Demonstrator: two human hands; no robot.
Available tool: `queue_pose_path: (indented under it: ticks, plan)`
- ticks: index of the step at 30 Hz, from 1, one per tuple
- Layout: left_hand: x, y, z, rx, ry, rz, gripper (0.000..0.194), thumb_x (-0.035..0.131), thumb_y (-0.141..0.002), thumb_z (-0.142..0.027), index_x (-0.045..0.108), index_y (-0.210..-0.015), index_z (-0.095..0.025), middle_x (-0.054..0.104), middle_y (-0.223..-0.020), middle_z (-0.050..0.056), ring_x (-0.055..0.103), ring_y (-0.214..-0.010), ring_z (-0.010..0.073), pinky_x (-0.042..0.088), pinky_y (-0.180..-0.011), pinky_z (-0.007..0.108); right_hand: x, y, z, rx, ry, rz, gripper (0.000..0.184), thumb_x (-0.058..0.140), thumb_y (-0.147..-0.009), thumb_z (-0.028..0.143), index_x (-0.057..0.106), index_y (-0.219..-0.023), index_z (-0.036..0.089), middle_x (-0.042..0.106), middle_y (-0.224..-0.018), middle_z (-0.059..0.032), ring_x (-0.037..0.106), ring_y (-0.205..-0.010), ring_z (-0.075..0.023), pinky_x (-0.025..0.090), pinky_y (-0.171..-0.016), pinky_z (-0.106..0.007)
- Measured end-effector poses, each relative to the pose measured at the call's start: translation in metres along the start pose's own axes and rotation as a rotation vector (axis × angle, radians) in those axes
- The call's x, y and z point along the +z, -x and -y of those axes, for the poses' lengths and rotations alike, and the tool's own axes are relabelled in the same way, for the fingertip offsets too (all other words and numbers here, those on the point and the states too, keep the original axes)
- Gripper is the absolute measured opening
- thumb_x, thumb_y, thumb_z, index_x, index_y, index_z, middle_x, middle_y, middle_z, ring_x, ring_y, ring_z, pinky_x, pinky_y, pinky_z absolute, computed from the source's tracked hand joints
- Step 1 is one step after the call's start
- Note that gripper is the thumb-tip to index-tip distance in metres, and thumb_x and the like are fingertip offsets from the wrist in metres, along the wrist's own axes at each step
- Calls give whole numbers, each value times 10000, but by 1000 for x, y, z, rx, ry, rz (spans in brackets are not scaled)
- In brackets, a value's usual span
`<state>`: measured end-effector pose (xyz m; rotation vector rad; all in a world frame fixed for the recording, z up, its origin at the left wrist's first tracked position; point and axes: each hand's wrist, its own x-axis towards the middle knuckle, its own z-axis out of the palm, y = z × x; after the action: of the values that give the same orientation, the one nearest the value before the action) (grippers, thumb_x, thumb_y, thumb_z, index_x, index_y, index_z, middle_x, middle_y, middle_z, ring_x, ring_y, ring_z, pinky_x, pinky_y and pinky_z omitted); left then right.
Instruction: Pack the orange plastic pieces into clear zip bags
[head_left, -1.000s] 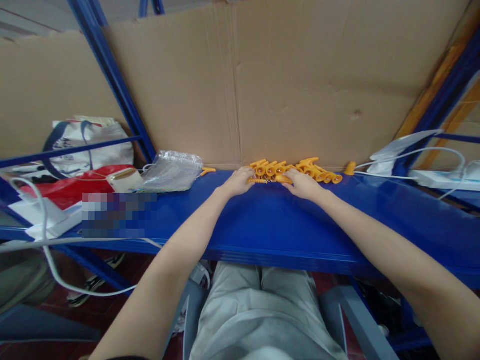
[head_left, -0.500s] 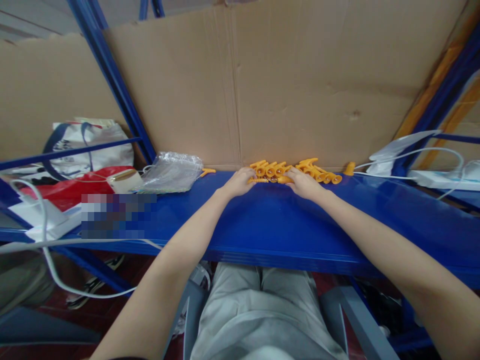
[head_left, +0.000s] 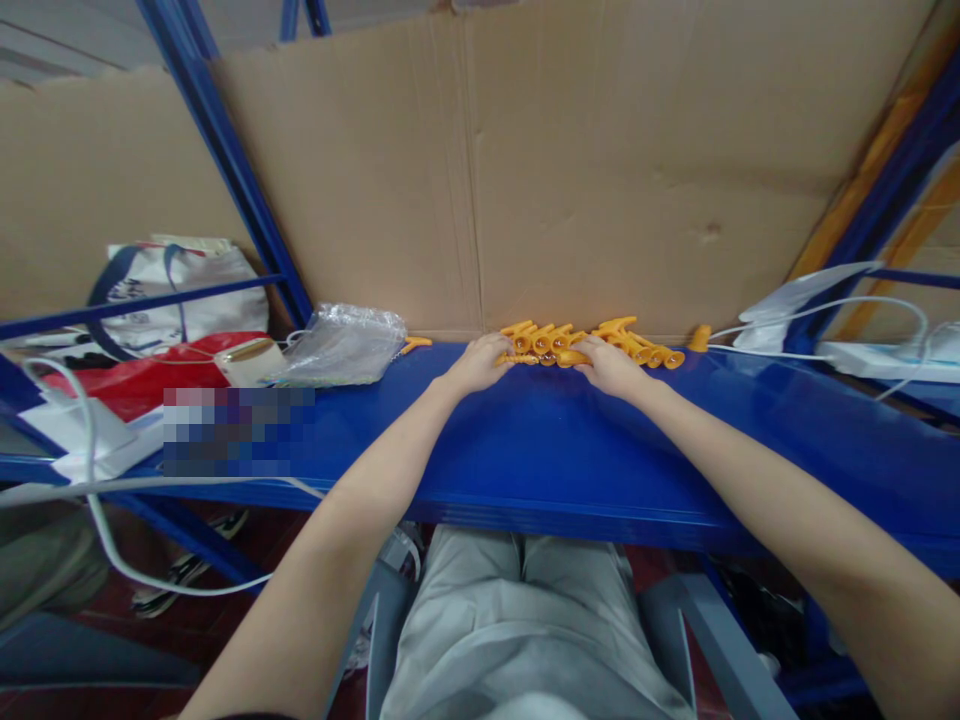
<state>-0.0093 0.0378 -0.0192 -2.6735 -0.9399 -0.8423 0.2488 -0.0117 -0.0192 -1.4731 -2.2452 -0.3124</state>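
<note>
A row of several small orange plastic pieces lies at the back of the blue shelf, against the cardboard wall. My left hand rests on the left end of the row, fingers curled onto the pieces. My right hand sits just to the right, fingers pinched on an orange piece between both hands. One stray orange piece lies further left, another orange piece at the right end.
A clear plastic bag lies left of the hands. Further left are a red bag, a white tote and a white cable. White cables and a power strip sit at right. A cardboard wall backs the shelf.
Both hands have shifted very slightly at the orange pieces; the piece between them has been nudged up toward the row. Nothing else has moved.
</note>
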Motion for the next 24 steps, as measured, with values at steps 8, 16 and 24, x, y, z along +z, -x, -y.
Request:
queue_pose_path:
  ticks: [8,16,24]
  plan:
    - [-4,1,-8,29,29,-22,159,556,-892,-185,662,-1010,-175,699,-1117,98,632,-1102,219,483,-990,387,8,-2,6,-229,-146,-82,333,541,-898,214,647,-1204,133,649,-1187,-162,608,-1127,-291,460,-1010,-481]
    - [-8,0,-25,17,-16,-33,164,560,-892,-196,684,-999,-187,718,-1071,74,658,-1041,212,519,-900,339,2,1,8,-193,-125,-76,389,490,-927,231,606,-1294,176,626,-1150,-139,621,-1036,-272,487,-958,-459]
    - [-5,0,-25,15,3,-67,166,547,-914,-215,678,-1009,-180,708,-1047,83,661,-989,210,523,-888,356,-2,2,14,-138,-59,-44,407,477,-938,220,586,-1320,136,613,-1121,-160,631,-1008,-270,490,-935,-419]
